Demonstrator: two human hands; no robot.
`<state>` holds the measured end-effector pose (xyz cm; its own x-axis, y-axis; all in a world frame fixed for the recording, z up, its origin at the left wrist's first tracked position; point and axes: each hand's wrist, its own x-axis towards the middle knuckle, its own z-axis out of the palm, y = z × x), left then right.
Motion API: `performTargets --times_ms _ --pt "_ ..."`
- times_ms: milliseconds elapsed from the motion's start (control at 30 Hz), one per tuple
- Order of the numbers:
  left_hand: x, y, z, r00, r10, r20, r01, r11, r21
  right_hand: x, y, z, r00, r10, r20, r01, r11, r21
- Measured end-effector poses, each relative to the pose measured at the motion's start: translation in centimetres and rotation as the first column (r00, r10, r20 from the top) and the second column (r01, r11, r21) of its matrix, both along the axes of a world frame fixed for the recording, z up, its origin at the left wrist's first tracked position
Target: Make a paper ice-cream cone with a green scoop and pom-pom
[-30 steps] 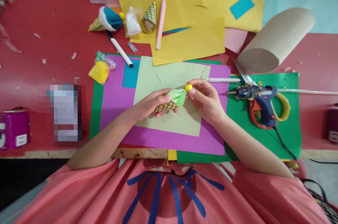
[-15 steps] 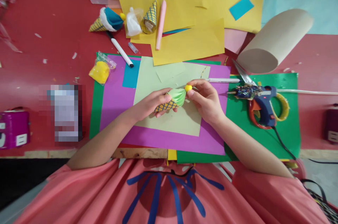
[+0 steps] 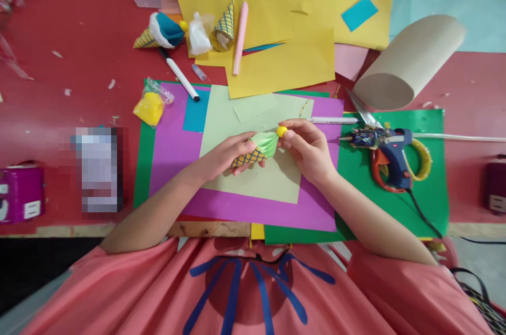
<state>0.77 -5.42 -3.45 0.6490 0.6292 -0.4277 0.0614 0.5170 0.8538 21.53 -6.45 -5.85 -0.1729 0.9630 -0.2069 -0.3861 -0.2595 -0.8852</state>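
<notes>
While your left hand (image 3: 225, 156) curls round the paper cone (image 3: 256, 149), fingers pinching its checked yellow end, your right hand (image 3: 306, 149) pinches the small yellow ball (image 3: 281, 131) against the cone's pale green top. Both forearms come in from the near edge of the tabletop (image 3: 79, 50) and meet over the light green sheet (image 3: 253, 177). Cone's long axis runs left-right, slightly tilted, tip toward your left, ball end toward your right. Clear bag (image 3: 152, 103) near the left edge of the green sheet (image 3: 395, 203) holds yellow stuff. Glue gun (image 3: 389, 153) lies just right of your right hand.
</notes>
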Motion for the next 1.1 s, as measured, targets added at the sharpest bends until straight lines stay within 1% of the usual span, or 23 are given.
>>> performTargets --times_ms 167,333,433,567,700,767,900,1100 --pt "-0.02 -0.01 -0.11 1.000 0.003 0.004 -0.003 1.000 -0.003 -0.06 0.01 0.02 1.000 -0.009 0.015 0.009 1.000 0.016" --pt "-0.21 0.03 -0.56 0.998 0.011 0.061 -0.011 1.000 -0.001 0.16 0.05 0.18 0.999 0.000 -0.039 0.003 0.997 0.077" --pt "-0.32 0.07 -0.83 0.994 -0.005 0.109 0.005 1.000 0.000 0.34 0.16 0.17 0.999 0.024 0.031 -0.028 0.990 0.138" --pt "-0.42 0.09 -0.97 0.993 -0.010 0.117 0.013 1.000 -0.022 0.35 0.24 0.35 0.989 -0.017 0.144 -0.015 0.975 0.223" --pt "-0.43 0.09 -0.92 0.994 -0.014 0.109 0.018 0.999 -0.029 0.31 0.21 0.55 0.974 -0.045 0.222 -0.017 0.963 0.269" --pt "-0.40 0.10 -0.89 0.994 -0.015 0.111 0.018 1.000 -0.025 0.36 0.17 0.50 0.973 -0.034 0.227 -0.028 0.963 0.269" --pt "-0.35 0.13 -0.85 0.995 -0.005 0.104 0.006 1.000 -0.016 0.53 0.11 0.25 0.983 0.011 0.186 -0.052 0.974 0.220" --pt "-0.34 0.10 -0.86 0.996 -0.001 0.094 0.004 1.000 -0.028 0.48 0.12 0.25 0.965 0.006 0.262 -0.073 0.966 0.248"
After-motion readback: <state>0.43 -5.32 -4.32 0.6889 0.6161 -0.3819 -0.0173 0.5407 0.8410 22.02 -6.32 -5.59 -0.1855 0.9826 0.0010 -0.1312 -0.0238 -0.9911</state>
